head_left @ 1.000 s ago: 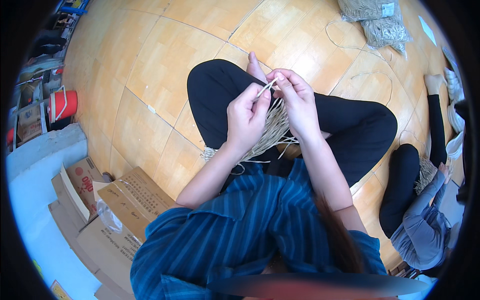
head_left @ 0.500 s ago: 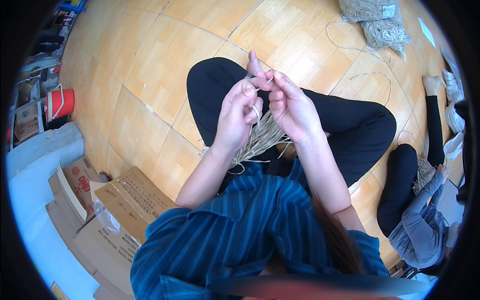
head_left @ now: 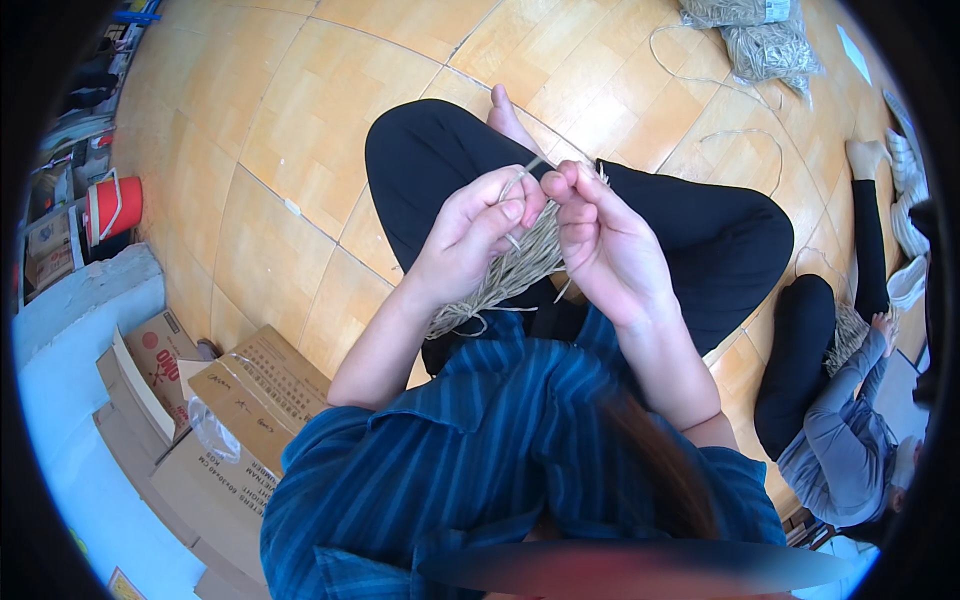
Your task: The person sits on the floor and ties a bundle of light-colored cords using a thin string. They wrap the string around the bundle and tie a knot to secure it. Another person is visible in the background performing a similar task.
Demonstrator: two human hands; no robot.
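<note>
A bundle of beige, straw-like cords point(head_left: 515, 272), plaited in part and with a looped end, lies across my lap below my hands. My left hand point(head_left: 478, 228) is closed on a strand of cord point(head_left: 531, 167), which curves over its fingers. Close beside it, my right hand point(head_left: 610, 235) pinches the same strand between thumb and forefinger, the other fingers curled loosely. A short length of the strand shows between the two hands. My left palm and some of the cord inside it are hidden.
Cardboard boxes point(head_left: 265, 385) stand at lower left, with a red bucket point(head_left: 115, 208) beyond. Plastic bags of cord point(head_left: 770, 55) lie at far right, loose strands trailing over the tiled floor point(head_left: 330, 120). Another person point(head_left: 840, 445) sits at right with similar cord.
My hands have come lower and my right hand has moved slightly right. The big loop around my left fingers looks smaller, and the cord bundle has shifted a little.
</note>
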